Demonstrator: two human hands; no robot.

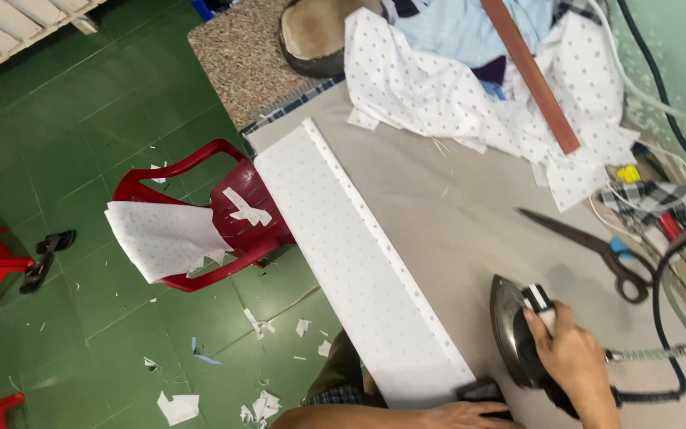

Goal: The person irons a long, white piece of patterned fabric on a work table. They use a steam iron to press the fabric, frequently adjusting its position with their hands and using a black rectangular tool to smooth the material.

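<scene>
— Any packets or labels on that desk [470,214]?

— None I can make out. At the far right edge there's a clutter of small things, a yellow bit and a red bit among white cables, too small to tell what they are. A checked cloth [651,199] lies there too.

— And the hands?

— The right hand [569,357] is wrapped tight around the handle of a dark iron [518,334], near the desk's near edge, right of the middle. The iron's pointed end faces the far side, and its black cord [660,318] loops off toward the right edge.

— The left one?

— The left hand [466,415] lies low at the near edge, fingers flat beside a small dark object [482,391] I can't name. Whether it grips anything, I can't tell.

— Where's the fabric?

— A long white dotted strip [359,262] runs along the desk's left edge, from the far left corner to the near edge, one long side folded over. Its near end sits just beside the left hand; the iron stands just to its right, not on it.

— What else?

— Black scissors [597,242] lie beyond the iron toward the right edge. A heap of the same dotted cloth [470,95] fills the far side, with a brown wooden slat [532,71] across it. On the green floor, a red plastic chair [216,214] holds a white cut piece [164,234], scraps scattered round.
</scene>
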